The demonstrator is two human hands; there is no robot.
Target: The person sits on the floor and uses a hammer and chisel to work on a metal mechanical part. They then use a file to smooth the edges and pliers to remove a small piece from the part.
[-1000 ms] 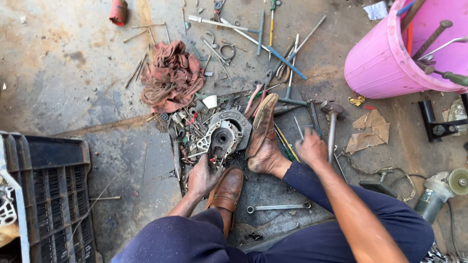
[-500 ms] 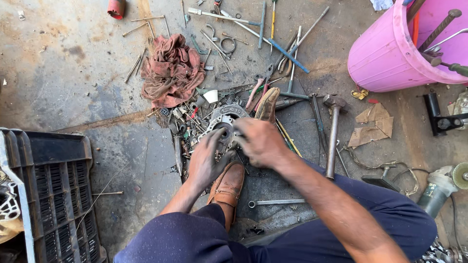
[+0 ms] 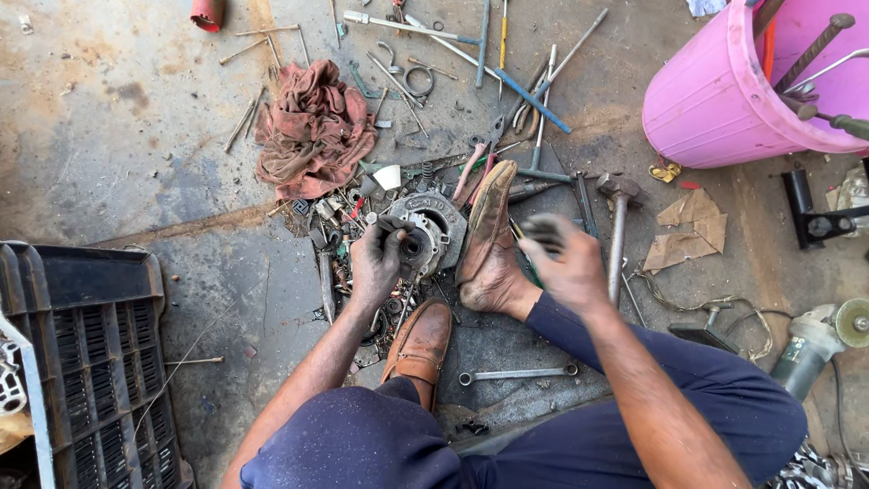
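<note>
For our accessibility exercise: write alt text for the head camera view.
Seated on a grimy floor, a person's left hand grips a round metal housing while the blurred right hand holds a dark object; scattered tools, a red rag and a pink bucket surround them.

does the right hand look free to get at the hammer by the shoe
Probably not yet: the right hand already grips a blurred dark thing. The hammer lies bare on the floor just beside it, with nothing across its handle, so only the full hand hinders.

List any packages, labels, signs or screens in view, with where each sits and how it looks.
Torn cardboard scraps: on the floor below the pink bucket, flat, brown, irregular.
Angle grinder: right edge, a pale label band on its grey-green body.
No signs or screens show.
</note>
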